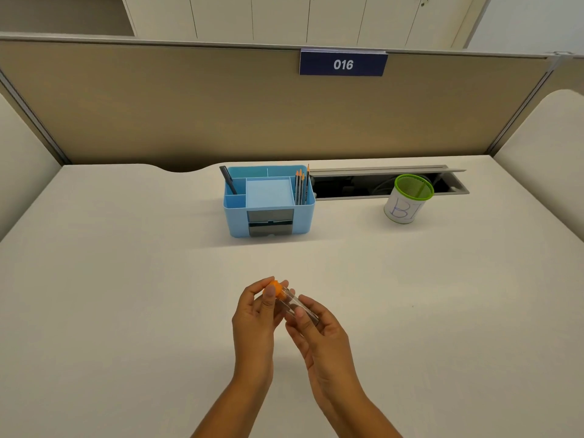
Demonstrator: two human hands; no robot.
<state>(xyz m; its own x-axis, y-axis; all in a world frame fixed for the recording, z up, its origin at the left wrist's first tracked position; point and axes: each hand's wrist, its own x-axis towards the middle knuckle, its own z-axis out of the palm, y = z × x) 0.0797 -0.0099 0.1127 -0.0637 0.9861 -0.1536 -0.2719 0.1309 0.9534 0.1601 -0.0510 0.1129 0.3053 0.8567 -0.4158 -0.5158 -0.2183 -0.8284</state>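
A clear plastic tube (pixel 292 302) with an orange cap (pixel 276 288) is held above the white desk (pixel 126 279), near its front middle. My left hand (pixel 257 314) pinches the orange cap between thumb and fingers. The tube's clear body lies in my right hand (pixel 316 330), whose thumb and fingers curl round it. The tube slants from upper left down to lower right. Its lower end is hidden inside my right hand.
A light blue desk organiser (pixel 268 202) stands at the back middle, with a dark pen (pixel 228 180) and several pencils (pixel 302 186) in it. A green-rimmed mesh cup (pixel 407 199) stands to its right, by an open cable slot (pixel 379 184). A partition bears the sign 016 (pixel 343 63).
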